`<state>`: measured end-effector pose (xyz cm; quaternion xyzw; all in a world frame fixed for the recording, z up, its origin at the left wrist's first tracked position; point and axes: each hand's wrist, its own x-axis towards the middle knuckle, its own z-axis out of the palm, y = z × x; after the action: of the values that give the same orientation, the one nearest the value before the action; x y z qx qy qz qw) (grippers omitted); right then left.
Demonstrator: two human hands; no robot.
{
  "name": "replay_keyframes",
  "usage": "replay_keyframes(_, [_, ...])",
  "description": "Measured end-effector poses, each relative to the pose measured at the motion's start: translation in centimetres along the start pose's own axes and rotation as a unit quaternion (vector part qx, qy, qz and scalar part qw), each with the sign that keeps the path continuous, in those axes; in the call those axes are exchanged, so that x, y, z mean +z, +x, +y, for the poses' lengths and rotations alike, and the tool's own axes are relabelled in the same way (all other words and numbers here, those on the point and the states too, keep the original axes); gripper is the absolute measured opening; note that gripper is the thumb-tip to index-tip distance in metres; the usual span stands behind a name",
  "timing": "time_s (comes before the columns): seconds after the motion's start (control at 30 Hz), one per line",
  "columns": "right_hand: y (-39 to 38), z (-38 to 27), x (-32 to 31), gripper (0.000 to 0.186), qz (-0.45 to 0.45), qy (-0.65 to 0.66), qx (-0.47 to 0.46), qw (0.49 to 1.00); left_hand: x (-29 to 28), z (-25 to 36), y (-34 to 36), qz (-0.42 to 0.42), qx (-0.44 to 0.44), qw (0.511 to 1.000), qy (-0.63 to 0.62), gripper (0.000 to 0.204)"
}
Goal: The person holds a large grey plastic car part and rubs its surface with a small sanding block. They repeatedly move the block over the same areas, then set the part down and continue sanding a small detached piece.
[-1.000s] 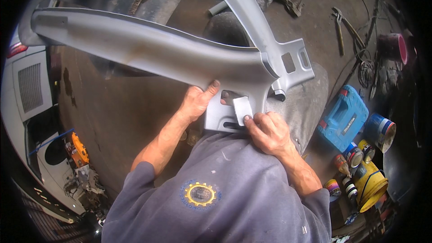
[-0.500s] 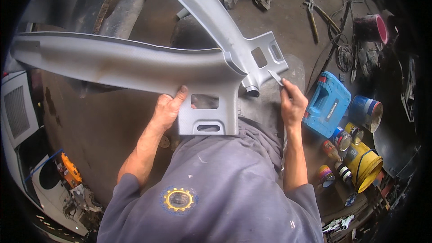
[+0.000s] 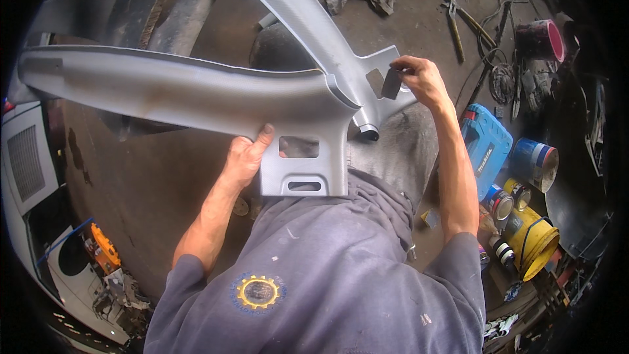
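Note:
My left hand [image 3: 246, 157] grips the lower edge of a long curved grey panel [image 3: 196, 88], which lies across my lap and has a rectangular cutout and a slotted recess at its lower end. My right hand [image 3: 419, 82] pinches a small thin rectangular piece [image 3: 392, 84], its dark face showing, over the end of a second curved grey panel [image 3: 314, 26]. This piece is beside that panel's square opening and partly covers the end.
Pliers [image 3: 454, 29], cables [image 3: 501, 82], a pink bucket [image 3: 540, 40], a blue case [image 3: 485, 144], several cans [image 3: 532, 160] and a yellow bucket [image 3: 529, 242] lie at right. A pipe [image 3: 275, 13] lies behind the panels; white vehicle parts [image 3: 29, 157] stand at left.
My right hand has moved up and right with the small piece, away from the first panel's cutout to the second panel, and turned it over. The panels shifted left in the view.

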<state>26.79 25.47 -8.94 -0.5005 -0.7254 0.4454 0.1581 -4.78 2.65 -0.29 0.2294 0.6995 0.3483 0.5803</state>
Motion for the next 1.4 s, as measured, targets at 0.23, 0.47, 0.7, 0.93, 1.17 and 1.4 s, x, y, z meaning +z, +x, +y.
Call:
replay_keyframes(0.23, [2.6, -0.1, 2.6, 0.039, -0.078, -0.101, -0.016, 0.992, 0.0, -0.1, 0.0, -0.001, -0.004, 1.000, -0.009, 0.059])
replay_keyframes(0.47, [3.0, 0.7, 3.2, 0.047, -0.075, -0.080, -0.044, 0.993, 0.1, -0.1, 0.1, 0.005, 0.011, 1.000, -0.027, 0.049])
replay_keyframes(0.7, [3.3, -0.4, 3.4, 0.043, -0.082, -0.072, -0.011, 0.994, -0.1, -0.3, 0.2, 0.000, -0.009, 1.000, -0.016, 0.056])
replay_keyframes(0.93, [3.0, -0.3, 3.8, 0.045, -0.084, -0.083, -0.025, 0.993, -0.1, 0.0, 0.1, 0.005, -0.025, 1.000, -0.002, 0.059])
replay_keyframes(1.17, [3.3, -0.5, 3.9, 0.046, -0.074, -0.117, -0.048, 0.989, -0.2, -0.2, 0.3, -0.004, -0.012, 1.000, 0.002, 0.061])
replay_keyframes(1.4, [3.2, -0.8, 4.0, 0.047, -0.083, -0.140, -0.035, 0.986, -0.1, -0.3, 0.4, -0.008, -0.015, 1.000, -0.012, 0.059])
